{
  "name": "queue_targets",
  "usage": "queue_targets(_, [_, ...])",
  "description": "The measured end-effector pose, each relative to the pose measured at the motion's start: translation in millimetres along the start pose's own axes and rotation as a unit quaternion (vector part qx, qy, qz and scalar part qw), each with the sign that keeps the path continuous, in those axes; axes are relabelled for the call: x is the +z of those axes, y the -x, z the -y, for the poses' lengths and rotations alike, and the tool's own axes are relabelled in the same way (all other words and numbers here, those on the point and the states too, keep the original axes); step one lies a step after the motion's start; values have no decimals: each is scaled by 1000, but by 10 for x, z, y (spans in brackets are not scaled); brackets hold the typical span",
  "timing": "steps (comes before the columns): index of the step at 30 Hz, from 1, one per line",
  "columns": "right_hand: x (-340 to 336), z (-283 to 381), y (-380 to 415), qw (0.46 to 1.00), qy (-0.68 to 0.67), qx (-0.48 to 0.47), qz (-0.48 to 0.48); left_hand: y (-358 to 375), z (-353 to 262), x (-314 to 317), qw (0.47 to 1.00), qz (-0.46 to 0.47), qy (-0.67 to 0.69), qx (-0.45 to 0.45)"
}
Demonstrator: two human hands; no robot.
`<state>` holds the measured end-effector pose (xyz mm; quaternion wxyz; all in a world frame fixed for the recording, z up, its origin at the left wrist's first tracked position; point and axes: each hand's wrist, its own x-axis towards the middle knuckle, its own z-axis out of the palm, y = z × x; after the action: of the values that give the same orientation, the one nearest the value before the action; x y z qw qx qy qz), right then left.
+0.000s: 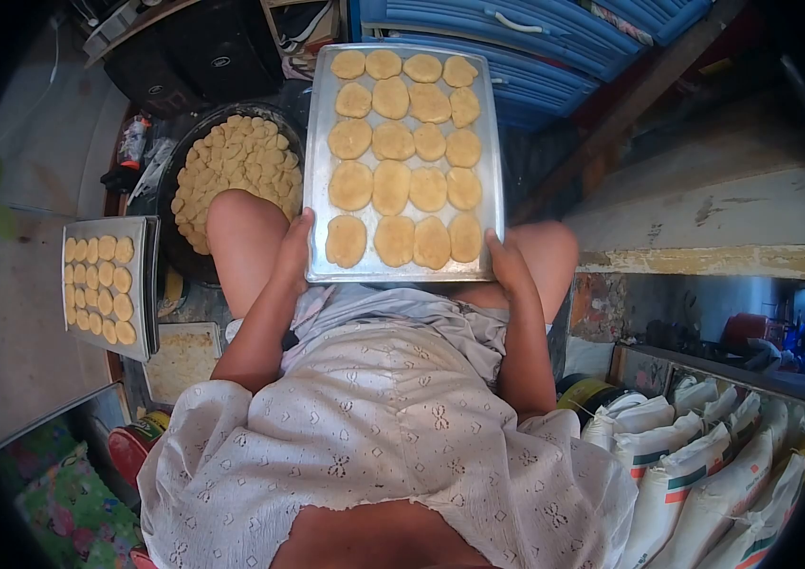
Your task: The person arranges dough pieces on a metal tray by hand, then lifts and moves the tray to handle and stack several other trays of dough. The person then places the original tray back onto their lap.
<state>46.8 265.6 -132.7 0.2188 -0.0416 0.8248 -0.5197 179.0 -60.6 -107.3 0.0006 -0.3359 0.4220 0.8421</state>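
A metal baking tray (319, 142) rests across my knees, tipped so its whole face shows. Flat rounds of dough (393, 140) lie on it in rows. My left hand (297, 248) grips the tray's lower left edge, thumb along the rim and fingers hidden beneath. At the lower right edge, my right hand (511, 261) is closed on the same tray. Left of my knee stands a wide black basin (170, 161) heaped with lumps of dough (237, 161).
A stack of trays (151, 284) with more dough rounds is on the left, above a stained flat sheet (184, 356). Blue drawers (554, 43) stand ahead. A wooden bench (706, 213) and several white sacks (677, 455) are on the right.
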Motion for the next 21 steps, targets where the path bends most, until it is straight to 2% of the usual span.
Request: queue_targets(21, [5,-50,-27,1000,-13,-2,3,11,1,8,1000,-9,0,3])
